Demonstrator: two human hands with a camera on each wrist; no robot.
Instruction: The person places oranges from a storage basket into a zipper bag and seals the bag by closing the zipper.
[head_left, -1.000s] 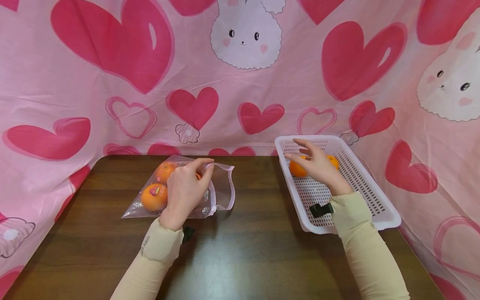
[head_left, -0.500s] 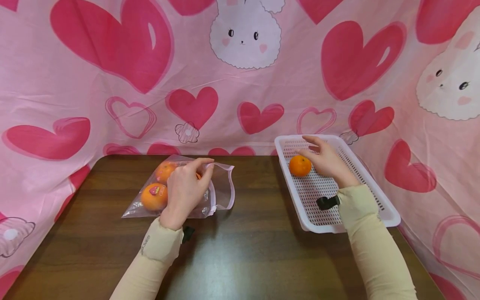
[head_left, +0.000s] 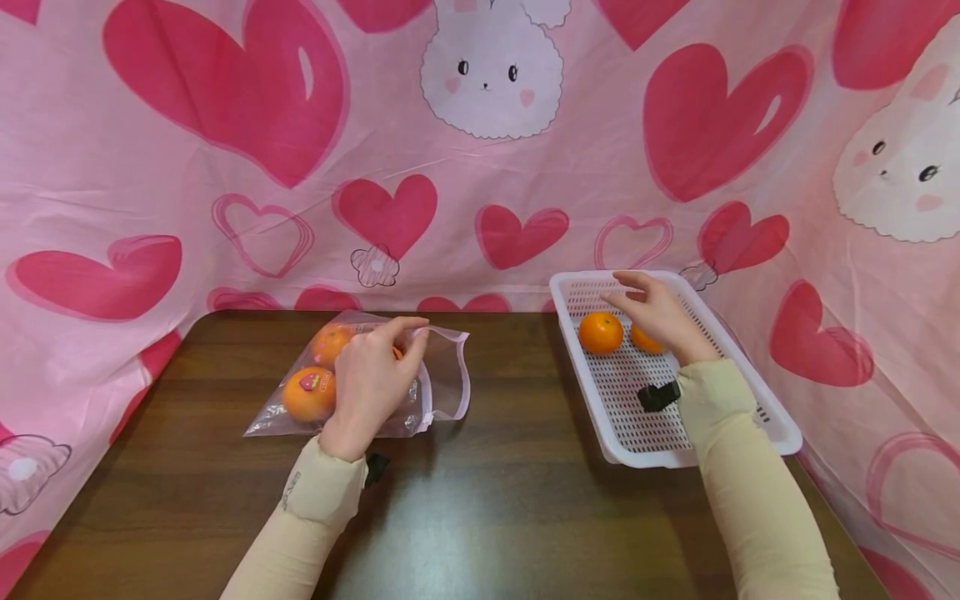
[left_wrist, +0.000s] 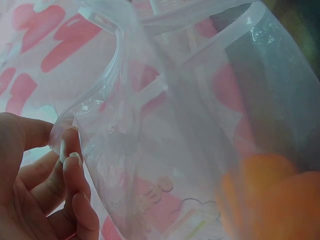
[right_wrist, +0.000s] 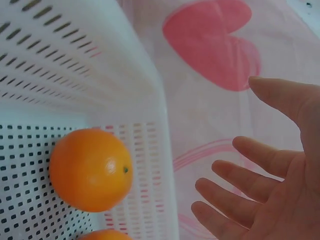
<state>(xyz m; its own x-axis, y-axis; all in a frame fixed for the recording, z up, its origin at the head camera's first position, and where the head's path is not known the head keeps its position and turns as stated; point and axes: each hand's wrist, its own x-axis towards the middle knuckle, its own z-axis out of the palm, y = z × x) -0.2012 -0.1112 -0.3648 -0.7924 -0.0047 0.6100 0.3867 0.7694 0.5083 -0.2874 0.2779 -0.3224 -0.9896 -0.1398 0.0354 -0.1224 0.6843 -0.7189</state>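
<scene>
My left hand [head_left: 375, 375] pinches the edge of a clear zip bag [head_left: 446, 375] near its mouth, thumb against fingers. Inside the bag lie several oranges [head_left: 309, 394], partly hidden behind that hand; the left wrist view shows the bag's mouth [left_wrist: 100, 85] spread apart. Over the white basket [head_left: 618, 458] hovers my right hand [head_left: 660, 317], its fingers spread and holding nothing. One orange [head_left: 600, 333] sits in the basket to the left of this hand. A second orange [head_left: 647, 337] is beneath the hand and partly covered by it.
The basket has perforated walls and stands at the right of a brown wooden table [head_left: 480, 500]. A pink cloth with hearts [head_left: 382, 208] hangs behind the table and along its sides. Dark wrist straps [head_left: 658, 397] show at the cuffs.
My right hand has shifted a little to the right over the basket, uncovering the left orange. The second orange, hidden half a second ago, shows again. My left hand and the bag stay put.
</scene>
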